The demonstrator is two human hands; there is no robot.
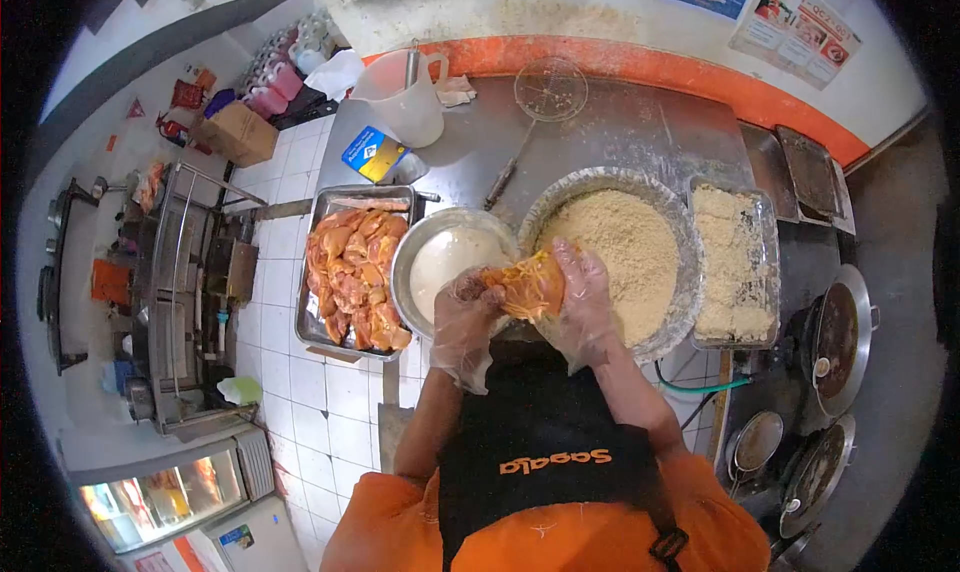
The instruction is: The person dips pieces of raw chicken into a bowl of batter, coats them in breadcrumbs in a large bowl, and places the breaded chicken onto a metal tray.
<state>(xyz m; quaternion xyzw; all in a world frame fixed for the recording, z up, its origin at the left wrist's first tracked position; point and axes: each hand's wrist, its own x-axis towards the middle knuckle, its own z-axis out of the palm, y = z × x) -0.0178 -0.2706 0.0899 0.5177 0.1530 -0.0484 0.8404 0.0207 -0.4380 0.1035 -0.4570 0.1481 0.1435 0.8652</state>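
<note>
A wet, orange-yellow piece of raw chicken (pixel 532 288) is held up between my hands, over the gap between two bowls. My left hand (pixel 466 320), in a clear plastic glove, is closed on the chicken's left end. The gloved fingers of my right hand (pixel 582 300) wrap around its right end. Under my left hand is a steel bowl (pixel 402 262) of white batter. Beyond my right hand stands a wide basin (pixel 690 272) of pale breading flour. Several more marinated chicken pieces (pixel 355 272) fill a metal tray at the left.
A clear tray of coated pieces (pixel 735 262) sits right of the basin. Behind the bowls lie a round wire skimmer (pixel 551 89), a plastic pitcher (pixel 405 97) and a blue-yellow packet (pixel 375 154). Large pans (pixel 842 342) stand at the far right, and a green hose (pixel 705 387) runs below.
</note>
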